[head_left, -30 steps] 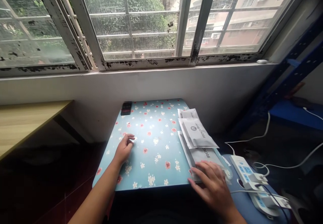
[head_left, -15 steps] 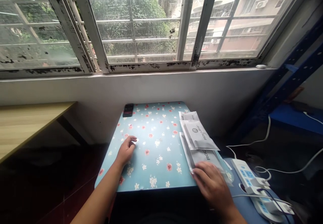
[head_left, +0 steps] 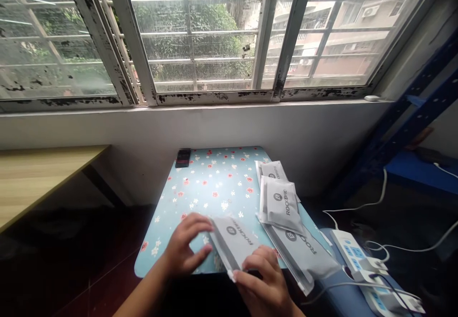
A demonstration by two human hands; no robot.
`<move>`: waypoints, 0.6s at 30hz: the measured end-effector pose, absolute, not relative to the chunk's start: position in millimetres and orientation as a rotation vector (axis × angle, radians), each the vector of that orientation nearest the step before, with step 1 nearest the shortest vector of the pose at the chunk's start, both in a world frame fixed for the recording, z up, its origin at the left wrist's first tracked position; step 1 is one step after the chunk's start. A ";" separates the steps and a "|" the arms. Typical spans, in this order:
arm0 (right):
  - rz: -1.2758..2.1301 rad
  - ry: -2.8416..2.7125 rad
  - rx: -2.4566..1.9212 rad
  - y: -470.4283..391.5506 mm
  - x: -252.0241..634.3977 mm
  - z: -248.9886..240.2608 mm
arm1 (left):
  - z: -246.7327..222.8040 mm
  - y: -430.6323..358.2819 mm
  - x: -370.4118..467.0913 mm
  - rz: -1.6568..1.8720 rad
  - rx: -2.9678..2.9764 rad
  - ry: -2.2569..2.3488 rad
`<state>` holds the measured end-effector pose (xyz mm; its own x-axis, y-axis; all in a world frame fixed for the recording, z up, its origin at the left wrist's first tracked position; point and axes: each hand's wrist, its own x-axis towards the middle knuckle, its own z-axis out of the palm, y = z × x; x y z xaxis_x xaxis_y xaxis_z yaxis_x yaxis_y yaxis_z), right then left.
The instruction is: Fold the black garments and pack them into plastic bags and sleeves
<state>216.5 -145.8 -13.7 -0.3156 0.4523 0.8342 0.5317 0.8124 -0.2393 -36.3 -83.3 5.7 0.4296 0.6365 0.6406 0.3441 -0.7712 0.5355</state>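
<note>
A frosted zip bag (head_left: 234, 240) with a printed logo is pinched at its near corner by my right hand (head_left: 263, 279), over the front part of the flowered table (head_left: 211, 188). My left hand (head_left: 189, 245) is at the bag's far left corner, thumb and fingers apart; whether the fingertips touch the bag I cannot tell. More frosted bags with the same print lie on the table's right side: a small one (head_left: 281, 202) overlaps a larger one (head_left: 304, 255), and another (head_left: 272, 169) lies behind. The larger one hangs over the table's edge.
A dark blurred object (head_left: 183, 158) lies at the table's back left corner. On a blue surface to the right, a white power strip (head_left: 361, 264) carries plugs and cables. A wooden desk (head_left: 46, 169) stands at left, a blue metal rack (head_left: 397, 131) at right, with windows ahead.
My right hand has brought a frosted bag from the right-hand pile to the front middle. The remaining bags have shifted. My left hand has moved toward the bag, fingers spread.
</note>
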 end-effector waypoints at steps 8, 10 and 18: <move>0.183 -1.967 -0.650 -135.4 199.0 -10.9 | 11.3 -120.9 -4.0 1.407 2.577 0.686; 0.216 -1.964 -0.661 -135.9 199.4 -8.9 | 12.9 -120.6 -2.7 1.410 2.567 0.714; 0.155 -1.846 -0.801 -129.7 220.8 -13.3 | 17.6 -105.3 -10.9 1.293 2.502 0.876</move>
